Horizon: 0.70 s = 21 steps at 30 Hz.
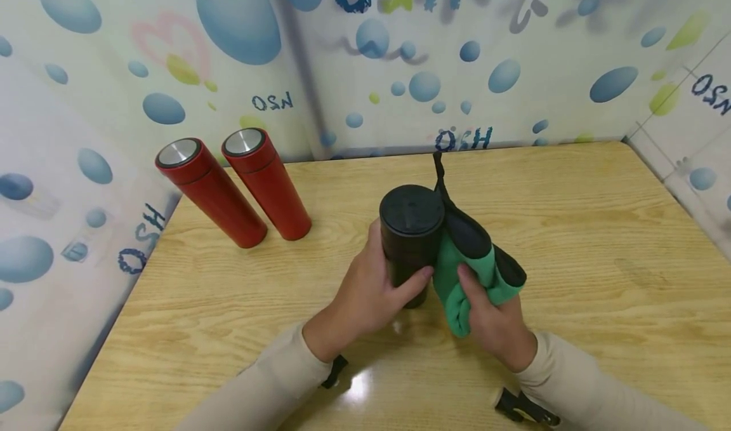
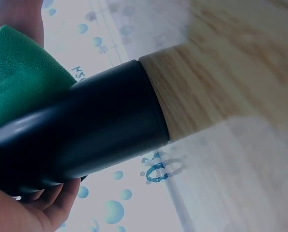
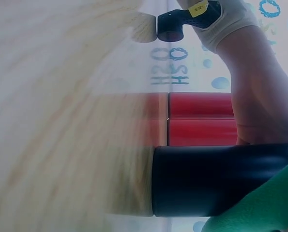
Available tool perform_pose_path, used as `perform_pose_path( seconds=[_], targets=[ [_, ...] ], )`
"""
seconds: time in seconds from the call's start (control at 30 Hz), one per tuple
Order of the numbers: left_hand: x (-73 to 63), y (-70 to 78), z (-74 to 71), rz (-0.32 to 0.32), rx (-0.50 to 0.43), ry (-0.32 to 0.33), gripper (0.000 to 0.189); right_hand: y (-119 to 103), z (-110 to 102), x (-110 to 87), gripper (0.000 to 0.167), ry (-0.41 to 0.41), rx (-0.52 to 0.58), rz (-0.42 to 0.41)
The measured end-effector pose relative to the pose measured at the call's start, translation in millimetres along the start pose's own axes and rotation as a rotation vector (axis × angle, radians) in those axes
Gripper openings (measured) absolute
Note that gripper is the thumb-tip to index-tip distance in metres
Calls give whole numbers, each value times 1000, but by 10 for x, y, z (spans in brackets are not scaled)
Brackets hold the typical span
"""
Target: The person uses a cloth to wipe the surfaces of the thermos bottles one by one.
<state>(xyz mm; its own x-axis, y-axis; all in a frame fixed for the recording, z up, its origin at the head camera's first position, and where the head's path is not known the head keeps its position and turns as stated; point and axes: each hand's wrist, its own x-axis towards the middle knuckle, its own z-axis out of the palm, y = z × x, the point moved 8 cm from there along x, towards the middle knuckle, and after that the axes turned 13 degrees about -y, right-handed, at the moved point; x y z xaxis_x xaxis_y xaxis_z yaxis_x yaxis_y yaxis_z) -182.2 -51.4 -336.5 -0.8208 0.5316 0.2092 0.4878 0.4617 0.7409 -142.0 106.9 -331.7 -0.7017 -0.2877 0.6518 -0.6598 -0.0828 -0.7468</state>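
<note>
Standing: black bottle [image 1: 407,250], axis vertical, lid [image 1: 412,209] up | left fingers [image 2: 61,207] gripping it | right fingers [image 1: 471,285] pinching green cloth [image 1: 454,301]

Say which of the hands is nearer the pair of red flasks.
Left: the left hand grips the black flask, right of the red flasks; the right hand, holding the green cloth, is farther right.
</note>
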Motion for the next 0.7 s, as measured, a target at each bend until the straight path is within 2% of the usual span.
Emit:
perform_pose_path(
  seconds=[0.13, 0.4, 0.7],
  targets=[
    [-3, 3, -2, 6, 3, 0, 81, -14, 0, -3, 47, 2, -11, -6],
    [3, 2, 1, 6, -16, -5, 80, -12, 21, 23, 52, -19, 85, -46],
    [-1, 0, 5, -4, -21, -7, 80, 14, 28, -1, 44, 7, 85, -24]
  ],
)
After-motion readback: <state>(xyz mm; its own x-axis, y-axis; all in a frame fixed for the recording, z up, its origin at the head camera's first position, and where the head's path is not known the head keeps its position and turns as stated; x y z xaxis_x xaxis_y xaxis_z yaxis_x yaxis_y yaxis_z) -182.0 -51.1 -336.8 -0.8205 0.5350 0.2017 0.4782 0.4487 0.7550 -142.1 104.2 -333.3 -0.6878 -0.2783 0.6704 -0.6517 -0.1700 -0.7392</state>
